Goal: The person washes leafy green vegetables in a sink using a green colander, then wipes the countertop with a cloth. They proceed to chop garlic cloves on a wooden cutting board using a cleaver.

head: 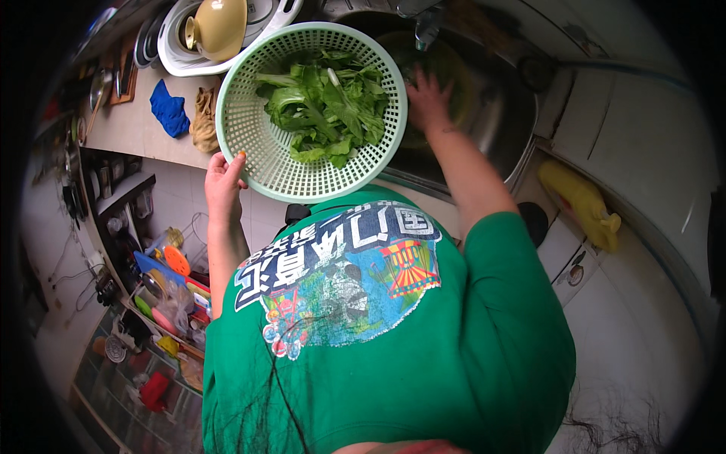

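Note:
My left hand grips the rim of a pale green plastic colander at its lower left. Leafy greens with pale stems lie inside it. The colander is over the counter's edge, beside the sink. Past its right rim, my right hand reaches with spread fingers into a round basin in the stainless steel sink. That hand is slightly blurred, and I see nothing held in it. Above the basin is a metal faucet. The colander hides part of the sink and counter.
A white plastic tub holding a yellow bowl stands at the upper left. A blue cloth and a tan cloth lie on the counter. To the right is a yellow bottle. Shelves with kitchenware stand at left.

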### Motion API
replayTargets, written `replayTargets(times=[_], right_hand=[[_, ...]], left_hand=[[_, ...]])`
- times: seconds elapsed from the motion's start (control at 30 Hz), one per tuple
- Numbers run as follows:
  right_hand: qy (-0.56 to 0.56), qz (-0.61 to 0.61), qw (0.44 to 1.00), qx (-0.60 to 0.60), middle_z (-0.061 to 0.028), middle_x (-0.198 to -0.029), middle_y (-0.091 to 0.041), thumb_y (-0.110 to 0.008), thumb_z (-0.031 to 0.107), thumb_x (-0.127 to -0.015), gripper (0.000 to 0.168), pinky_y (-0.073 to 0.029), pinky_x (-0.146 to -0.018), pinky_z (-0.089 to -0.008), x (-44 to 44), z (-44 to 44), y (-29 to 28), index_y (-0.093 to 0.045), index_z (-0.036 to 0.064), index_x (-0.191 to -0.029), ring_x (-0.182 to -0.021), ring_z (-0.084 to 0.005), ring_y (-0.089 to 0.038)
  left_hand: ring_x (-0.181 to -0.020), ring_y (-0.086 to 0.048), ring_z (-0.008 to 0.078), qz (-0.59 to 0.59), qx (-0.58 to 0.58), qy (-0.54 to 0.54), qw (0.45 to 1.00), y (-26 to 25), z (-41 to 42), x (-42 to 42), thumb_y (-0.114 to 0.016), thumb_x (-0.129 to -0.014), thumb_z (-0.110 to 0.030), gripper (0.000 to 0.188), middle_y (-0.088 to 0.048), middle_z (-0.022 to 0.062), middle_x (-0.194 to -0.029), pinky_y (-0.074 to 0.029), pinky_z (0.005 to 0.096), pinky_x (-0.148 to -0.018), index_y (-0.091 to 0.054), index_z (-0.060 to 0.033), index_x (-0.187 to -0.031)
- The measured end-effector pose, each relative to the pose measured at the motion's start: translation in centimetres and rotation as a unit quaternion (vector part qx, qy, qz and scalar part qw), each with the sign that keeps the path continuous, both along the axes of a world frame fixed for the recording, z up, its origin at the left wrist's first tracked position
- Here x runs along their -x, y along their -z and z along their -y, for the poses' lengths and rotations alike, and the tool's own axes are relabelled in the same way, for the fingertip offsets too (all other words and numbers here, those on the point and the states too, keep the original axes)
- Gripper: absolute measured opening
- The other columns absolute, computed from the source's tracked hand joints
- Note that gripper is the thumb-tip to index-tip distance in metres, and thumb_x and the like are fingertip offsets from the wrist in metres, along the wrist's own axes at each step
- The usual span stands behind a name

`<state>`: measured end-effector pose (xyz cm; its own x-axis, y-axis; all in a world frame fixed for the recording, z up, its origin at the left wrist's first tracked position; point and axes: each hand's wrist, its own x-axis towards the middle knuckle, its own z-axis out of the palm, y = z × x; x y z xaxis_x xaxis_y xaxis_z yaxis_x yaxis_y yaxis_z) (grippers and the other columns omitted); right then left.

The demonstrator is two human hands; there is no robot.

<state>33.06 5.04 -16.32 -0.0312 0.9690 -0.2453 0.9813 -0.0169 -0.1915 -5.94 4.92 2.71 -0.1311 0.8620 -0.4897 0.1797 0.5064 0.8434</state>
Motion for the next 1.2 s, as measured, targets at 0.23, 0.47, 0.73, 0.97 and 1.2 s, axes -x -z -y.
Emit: replayTargets(times=[0.23, 0.47, 0.73, 0.97, 1.2], right_hand=[[-0.029, 0.007, 0.999, -0.038, -0.0142, -0.154, -0.024, -0.070, 0.027, -0.076, 0.061, -0.026, -0.100, -0.0741, -0.5, 0.1, 0.8, -0.054, 0.026, -0.134, -0.139, -0.0390, -0.028], [0.054, -0.178, 0.979, 0.079, -0.0177, -0.118, -0.058, -0.070, 0.015, -0.071, 0.041, -0.048, -0.096, -0.0443, -1.9, -2.9, -0.4, -0.067, 0.012, -0.112, -0.111, -0.0371, -0.057], [0.095, -0.175, 0.979, -0.041, -0.0192, -0.107, -0.062, -0.068, 0.015, -0.068, 0.043, -0.051, -0.089, -0.0421, -6.4, -1.6, -9.3, -0.067, 0.004, -0.109, -0.102, -0.0360, -0.061], [0.060, -0.166, 0.981, -0.077, -0.0180, -0.099, -0.063, -0.067, 0.013, -0.064, 0.035, -0.052, -0.083, -0.0417, -6.7, -0.8, -17.1, -0.067, 0.002, -0.098, -0.093, -0.0377, -0.061], [0.050, -0.203, 0.972, -0.104, -0.0175, -0.096, -0.062, -0.066, 0.012, -0.064, 0.037, -0.052, -0.080, -0.0403, -6.0, -0.1, -22.9, -0.066, -0.001, -0.099, -0.088, -0.0376, -0.061]], left_hand=[[-0.058, -0.051, 0.0026, 0.008, -0.002, -0.004, 1.000, 0.4, 0.1, 0.0, -0.069, -0.090, -0.017, 0.023, -0.062, -0.0009, -0.082, -0.037, 0.0166, -0.047, -0.054, -0.0041, -0.102], [-0.059, -0.051, 0.0021, 0.017, -0.008, 0.010, 1.000, 0.3, -0.6, -0.6, -0.069, -0.090, -0.017, 0.022, -0.062, -0.0010, -0.081, -0.037, 0.0163, -0.048, -0.054, -0.0047, -0.101], [-0.058, -0.050, 0.0024, 0.017, -0.011, -0.003, 1.000, 0.7, -0.4, -0.9, -0.068, -0.090, -0.017, 0.021, -0.062, -0.0012, -0.079, -0.036, 0.0169, -0.048, -0.055, -0.0045, -0.101], [-0.057, -0.048, 0.0027, 0.026, -0.020, 0.012, 0.999, 1.6, -0.9, -0.7, -0.068, -0.090, -0.018, 0.022, -0.061, -0.0009, -0.077, -0.036, 0.0174, -0.049, -0.055, -0.0036, -0.100], [-0.057, -0.047, 0.0026, 0.038, -0.031, 0.010, 0.999, 2.2, -1.0, -0.6, -0.069, -0.089, -0.019, 0.024, -0.059, -0.0012, -0.076, -0.035, 0.0178, -0.048, -0.054, -0.0030, -0.100]])
